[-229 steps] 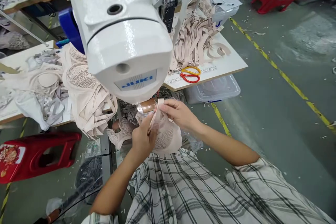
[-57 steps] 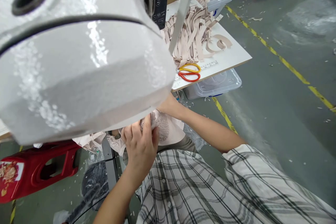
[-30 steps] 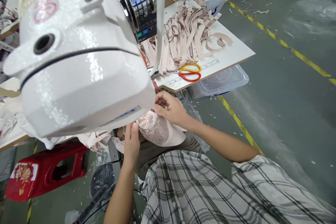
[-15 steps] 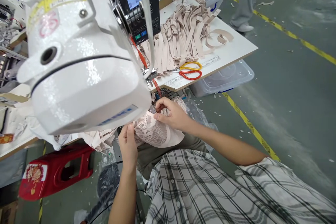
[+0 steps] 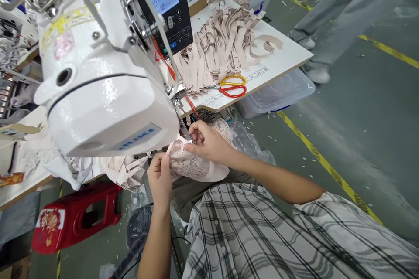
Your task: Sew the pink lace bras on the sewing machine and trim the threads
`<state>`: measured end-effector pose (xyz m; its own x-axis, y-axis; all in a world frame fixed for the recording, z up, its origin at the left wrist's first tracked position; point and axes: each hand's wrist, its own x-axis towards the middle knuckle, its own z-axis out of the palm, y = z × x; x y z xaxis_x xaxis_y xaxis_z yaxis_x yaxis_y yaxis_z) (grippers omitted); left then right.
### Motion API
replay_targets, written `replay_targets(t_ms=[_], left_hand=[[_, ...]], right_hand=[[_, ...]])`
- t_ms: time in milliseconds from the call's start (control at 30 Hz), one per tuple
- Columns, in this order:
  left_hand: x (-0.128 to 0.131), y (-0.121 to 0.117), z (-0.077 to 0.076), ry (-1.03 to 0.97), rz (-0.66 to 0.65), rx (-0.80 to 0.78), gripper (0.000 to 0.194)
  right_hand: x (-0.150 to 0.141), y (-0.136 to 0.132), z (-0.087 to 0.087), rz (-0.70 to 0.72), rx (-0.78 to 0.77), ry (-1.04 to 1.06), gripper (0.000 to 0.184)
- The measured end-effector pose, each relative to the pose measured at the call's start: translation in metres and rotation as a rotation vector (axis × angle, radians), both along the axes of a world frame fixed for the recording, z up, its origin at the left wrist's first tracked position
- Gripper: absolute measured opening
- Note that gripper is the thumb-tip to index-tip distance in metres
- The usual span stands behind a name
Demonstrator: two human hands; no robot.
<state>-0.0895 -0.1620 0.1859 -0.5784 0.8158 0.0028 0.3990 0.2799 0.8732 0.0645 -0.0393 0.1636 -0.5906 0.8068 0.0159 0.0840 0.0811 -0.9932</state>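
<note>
A pale pink lace garment piece hangs over my lap at the front of the white sewing machine. My left hand pinches its left edge between thumb and fingers. Higher up and to the right, my right hand has its fingers curled with the thumb on the top edge of the lace, beside a thin metal part of the machine. The machine's head hides the needle area. Whether the lace lies under the presser foot cannot be seen.
Beige fabric strips lie heaped on the white table, with scissors at its front edge. A control panel stands behind the machine. Below are a clear plastic bin and a red stool. A person's legs are at right.
The camera view has shifted slightly, with the machine appearing a little lower left. My hands keep their grip on the lace. At right, the person's legs have moved and a second shoe shows.
</note>
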Motion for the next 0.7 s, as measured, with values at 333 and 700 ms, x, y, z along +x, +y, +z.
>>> replay_targets(t_ms=[333, 700], left_hand=[[0.025, -0.012, 0.008, -0.106, -0.287, -0.105, 0.026], [0.045, 0.006, -0.004, -0.609, -0.303, -0.045, 0.037]], right_hand=[[0.053, -0.005, -0.003, 0.27, -0.294, 0.125, 0.026], [0.068, -0.018, 0.01, 0.369, 0.116, -0.061, 0.017]])
